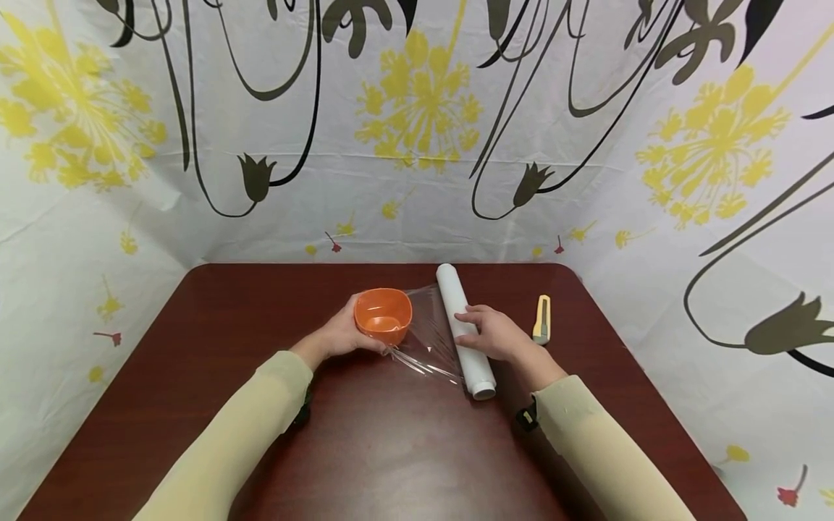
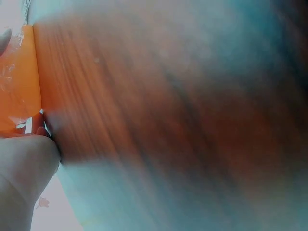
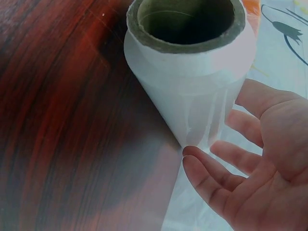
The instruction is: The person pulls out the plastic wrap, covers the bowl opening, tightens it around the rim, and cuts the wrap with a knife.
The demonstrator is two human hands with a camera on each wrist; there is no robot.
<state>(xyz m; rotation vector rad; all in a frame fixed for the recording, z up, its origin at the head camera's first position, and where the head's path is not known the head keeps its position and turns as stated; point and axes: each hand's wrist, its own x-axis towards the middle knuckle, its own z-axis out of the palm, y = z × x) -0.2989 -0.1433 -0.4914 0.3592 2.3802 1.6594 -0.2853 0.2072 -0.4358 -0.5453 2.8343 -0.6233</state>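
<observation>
An orange bowl [image 1: 384, 329] stands on the table, its opening facing up. My left hand [image 1: 340, 330] grips it from the left, thumb along the near side and fingers round the far side. Clear plastic wrap [image 1: 431, 325] stretches from the bowl to a white roll [image 1: 455, 293] lying lengthwise on the right. Wrinkled film clings to the bowl's wall [image 2: 21, 82] in the left wrist view. My right hand [image 1: 496, 334] touches the roll's right side with loosely bent, spread fingers. The roll's hollow cardboard core [image 3: 185, 21] shows in the right wrist view.
A yellow and grey box cutter [image 1: 542, 320] lies on the table right of the right hand. The dark red-brown wooden table [image 1: 391, 449] ends at a white, flower-printed curtain [image 1: 391, 217] behind and at both sides.
</observation>
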